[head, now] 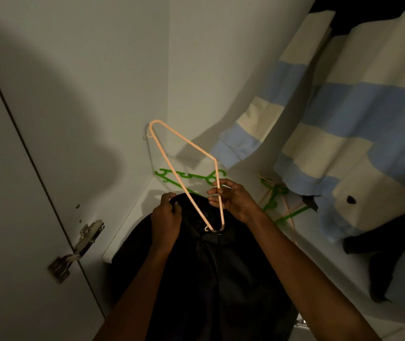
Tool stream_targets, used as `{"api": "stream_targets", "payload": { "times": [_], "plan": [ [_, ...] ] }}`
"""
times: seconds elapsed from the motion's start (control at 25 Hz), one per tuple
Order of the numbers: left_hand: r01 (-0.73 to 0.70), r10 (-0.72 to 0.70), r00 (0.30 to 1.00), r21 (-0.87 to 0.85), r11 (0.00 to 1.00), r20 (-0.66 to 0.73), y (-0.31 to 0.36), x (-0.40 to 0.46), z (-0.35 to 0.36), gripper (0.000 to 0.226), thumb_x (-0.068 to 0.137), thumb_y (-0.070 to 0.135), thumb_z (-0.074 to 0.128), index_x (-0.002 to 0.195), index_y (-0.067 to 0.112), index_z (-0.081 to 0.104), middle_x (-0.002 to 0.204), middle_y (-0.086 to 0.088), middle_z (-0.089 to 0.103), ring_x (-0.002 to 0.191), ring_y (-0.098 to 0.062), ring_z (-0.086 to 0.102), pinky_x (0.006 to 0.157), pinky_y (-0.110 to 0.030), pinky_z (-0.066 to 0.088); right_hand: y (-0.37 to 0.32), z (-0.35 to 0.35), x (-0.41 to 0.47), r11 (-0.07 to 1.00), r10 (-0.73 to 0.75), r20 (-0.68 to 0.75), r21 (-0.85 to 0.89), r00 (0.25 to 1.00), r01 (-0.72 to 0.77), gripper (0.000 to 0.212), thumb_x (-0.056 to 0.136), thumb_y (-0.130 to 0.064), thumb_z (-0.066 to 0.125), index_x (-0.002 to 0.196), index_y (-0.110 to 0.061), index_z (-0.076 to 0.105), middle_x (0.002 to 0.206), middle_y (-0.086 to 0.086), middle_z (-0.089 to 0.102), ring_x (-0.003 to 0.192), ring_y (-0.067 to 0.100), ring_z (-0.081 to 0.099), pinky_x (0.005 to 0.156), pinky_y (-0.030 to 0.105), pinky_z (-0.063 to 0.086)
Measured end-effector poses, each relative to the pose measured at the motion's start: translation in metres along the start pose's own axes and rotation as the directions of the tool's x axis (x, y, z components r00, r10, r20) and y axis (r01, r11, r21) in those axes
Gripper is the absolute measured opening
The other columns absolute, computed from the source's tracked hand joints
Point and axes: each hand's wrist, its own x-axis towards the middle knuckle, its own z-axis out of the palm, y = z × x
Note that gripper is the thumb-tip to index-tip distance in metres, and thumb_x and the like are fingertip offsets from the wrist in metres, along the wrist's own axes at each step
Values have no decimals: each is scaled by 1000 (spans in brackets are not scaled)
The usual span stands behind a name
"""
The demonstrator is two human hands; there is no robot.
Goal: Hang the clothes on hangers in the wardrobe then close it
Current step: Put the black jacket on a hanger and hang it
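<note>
Frame centre: right hand pinches 1 light, stiff peach hanger; left hand pinches the limp, soft black garment by its collar.

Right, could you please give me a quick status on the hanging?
Left hand grips black garment collar. Right hand pinches peach plastic hanger, end entering collar. Green hangers loose on shelf beyond.

Single head-worn view, looking steeply down and forward, close over both forearms, into the wardrobe interior
</note>
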Motion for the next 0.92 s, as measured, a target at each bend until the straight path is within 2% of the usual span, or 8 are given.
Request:
{"api": "stream_targets", "payload": {
  "times": [0.28, 0.4, 0.48, 0.56, 0.64, 0.72, 0.84, 0.92],
  "plan": [
    [-49, 47, 998, -46, 998, -49, -13, 4, 2, 21, 100, 21, 57, 119, 18, 65, 56, 3, 57, 51, -18, 61, 57, -43, 54, -25, -21, -4, 938, 162, 51, -318, 986, -137, 20, 100, 10, 44, 105, 3, 61, 96, 31, 69, 86, 42, 72, 77, 48, 63],
    [2, -5, 999, -60, 998, -52, -12, 4, 1, 37, 98, 21, 63, 134, 11, 61, 55, 4, 58, 53, -16, 63, 62, -40, 58, -31, -31, -13, 891, 215, 97, -426, 972, -154, 18, 99, 11, 45, 103, 4, 62, 97, 34, 69, 92, 48, 71, 78, 50, 62],
    [68, -73, 996, -91, 994, -51, -9, 4, 0, 56, 95, 20, 69, 146, 7, 50, 61, 3, 61, 58, -17, 66, 69, -35, 59, -33, -38, -17, 837, 224, 95, -528, 970, -142, 21, 96, 12, 44, 98, 4, 63, 92, 32, 69, 87, 46, 72, 80, 52, 62],
    [110, -115, 993, -120, 987, -38, -11, 5, 0, 61, 94, 19, 70, 150, 8, 46, 67, 2, 63, 62, -18, 67, 72, -34, 58, -34, -39, -18, 804, 212, 69, -580, 975, -133, 26, 95, 12, 39, 93, 5, 64, 89, 30, 68, 83, 44, 72, 80, 52, 62],
    [95, -98, 995, -107, 990, -23, -13, 7, 1, 46, 95, 17, 66, 140, 10, 59, 70, 0, 66, 64, -20, 68, 74, -38, 60, -30, -37, -20, 837, 198, 34, -526, 980, -150, 29, 95, 13, 37, 93, 6, 65, 89, 30, 64, 81, 44, 72, 79, 52, 62],
    [79, -82, 996, -95, 992, -27, -13, 7, 2, 26, 95, 13, 63, 118, 10, 72, 73, -2, 70, 64, -20, 68, 73, -42, 60, -23, -32, -23, 896, 191, 38, -414, 981, -159, 30, 95, 17, 37, 99, 7, 65, 89, 29, 63, 84, 45, 72, 80, 53, 62],
    [95, -97, 995, -108, 990, -14, -10, 6, -1, 13, 94, 12, 64, 102, 9, 74, 72, 1, 68, 60, -17, 66, 65, -40, 59, -10, -24, -28, 949, 175, 104, -283, 979, -140, 41, 89, 24, 35, 112, 3, 62, 88, 27, 65, 89, 48, 70, 84, 56, 60],
    [112, -114, 993, -134, 985, -6, -9, 6, -3, 10, 92, 19, 73, 96, 10, 72, 74, 1, 67, 60, -19, 66, 60, -41, 59, -2, -19, -29, 961, 179, 122, -236, 976, -146, 44, 87, 26, 34, 112, 0, 59, 88, 27, 65, 89, 49, 70, 84, 59, 59]
  ]
}}
